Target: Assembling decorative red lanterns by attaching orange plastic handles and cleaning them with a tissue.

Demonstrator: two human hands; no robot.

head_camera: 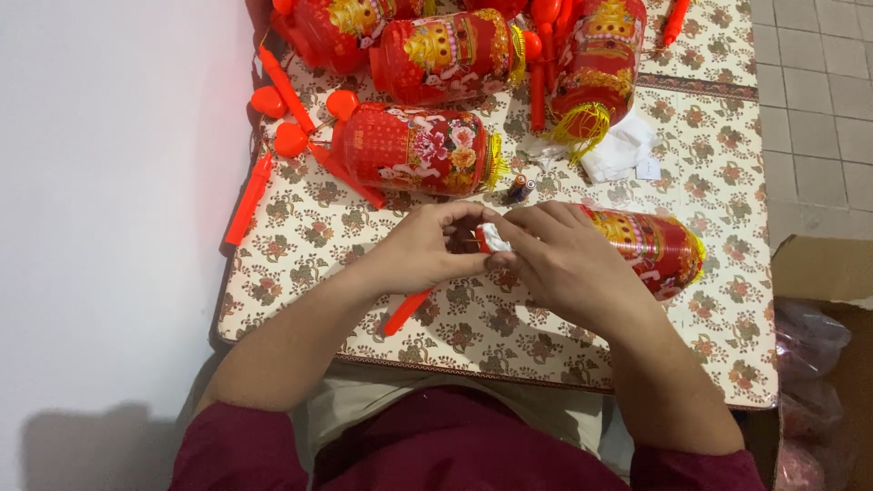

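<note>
While both hands (496, 250) pinch a white scrap (496, 238) (mid-table), lanterns (414, 150) crowd behind.

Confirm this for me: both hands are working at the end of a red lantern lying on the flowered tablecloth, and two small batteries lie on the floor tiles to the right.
Not quite. The batteries lie on the flowered tablecloth, just beyond the hands, not on the floor tiles. The head view shows it. The rest holds: the left hand and right hand meet at the end of a red lantern lying on that cloth.
</note>
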